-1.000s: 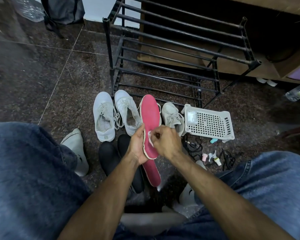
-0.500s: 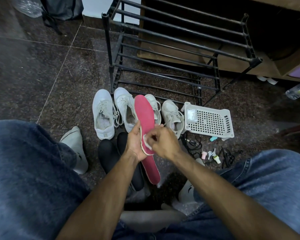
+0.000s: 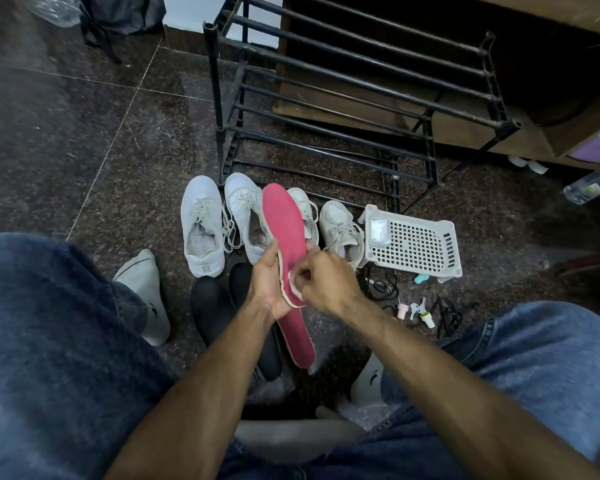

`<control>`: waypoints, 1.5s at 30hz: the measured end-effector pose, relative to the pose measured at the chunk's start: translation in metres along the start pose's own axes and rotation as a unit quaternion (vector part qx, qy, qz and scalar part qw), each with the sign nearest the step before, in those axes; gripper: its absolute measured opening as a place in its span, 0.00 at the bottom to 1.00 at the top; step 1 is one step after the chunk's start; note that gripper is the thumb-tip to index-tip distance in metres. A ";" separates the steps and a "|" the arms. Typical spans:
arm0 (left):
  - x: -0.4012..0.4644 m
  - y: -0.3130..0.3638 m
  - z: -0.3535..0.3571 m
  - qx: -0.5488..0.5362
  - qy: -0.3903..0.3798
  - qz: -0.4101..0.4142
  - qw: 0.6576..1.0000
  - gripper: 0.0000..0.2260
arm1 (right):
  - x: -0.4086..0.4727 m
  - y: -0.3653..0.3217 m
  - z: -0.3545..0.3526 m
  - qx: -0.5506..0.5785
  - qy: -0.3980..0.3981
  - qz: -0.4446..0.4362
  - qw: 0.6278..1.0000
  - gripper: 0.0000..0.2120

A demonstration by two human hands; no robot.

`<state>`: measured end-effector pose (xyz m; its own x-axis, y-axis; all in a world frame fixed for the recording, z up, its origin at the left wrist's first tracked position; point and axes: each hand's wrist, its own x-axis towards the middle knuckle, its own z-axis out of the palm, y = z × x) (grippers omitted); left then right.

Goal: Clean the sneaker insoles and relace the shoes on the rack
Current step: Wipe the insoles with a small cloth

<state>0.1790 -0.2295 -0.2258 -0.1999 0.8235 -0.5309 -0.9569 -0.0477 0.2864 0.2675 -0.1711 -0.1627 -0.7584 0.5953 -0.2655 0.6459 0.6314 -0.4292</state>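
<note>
The floor is dark speckled stone with pale grout lines, and a dark bag slumps at the far left by a white wall. A socked foot rests on the tiles beside a denim knee. Four white sneakers stand in a row before the black metal rack, whose bars are bare, and two black insoles lie nearer the person. The left hand wraps the edge of a pink insole, holding it upright over the sneakers. The right hand pinches a small white wipe against it. Further right sits a white basket, upturned, with black laces and small caps near it, then wooden furniture and a bottle lying on its side.
</note>
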 end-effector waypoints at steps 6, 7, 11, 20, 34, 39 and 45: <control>0.002 -0.002 0.004 0.036 -0.004 -0.014 0.999 0.29 | -0.008 0.001 -0.001 -0.052 0.029 -0.012 0.998 0.07; 0.000 -0.003 0.005 0.033 -0.009 -0.024 0.999 0.28 | -0.003 0.000 -0.002 -0.065 0.056 -0.013 0.996 0.07; -0.006 -0.010 0.012 0.034 -0.019 -0.041 0.998 0.25 | 0.019 -0.001 -0.006 -0.078 0.119 0.029 0.989 0.10; 0.004 0.001 0.000 0.040 0.031 0.008 0.999 0.28 | -0.013 0.014 0.001 -0.027 -0.039 -0.073 0.996 0.06; 0.003 0.010 0.005 0.036 -0.019 -0.001 0.999 0.27 | -0.006 0.020 0.000 0.357 0.078 0.072 0.928 0.06; 0.004 0.011 0.003 0.040 0.006 0.012 0.999 0.27 | -0.011 0.023 0.001 0.281 0.141 0.034 0.949 0.19; 0.002 0.011 0.007 0.044 0.004 0.022 0.999 0.26 | -0.014 0.015 0.006 0.163 0.086 -0.036 0.982 0.17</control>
<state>0.1697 -0.2247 -0.2178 -0.2439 0.8174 -0.5219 -0.9248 -0.0340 0.3790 0.2870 -0.1728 -0.1707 -0.7568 0.6479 -0.0859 0.5070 0.4990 -0.7028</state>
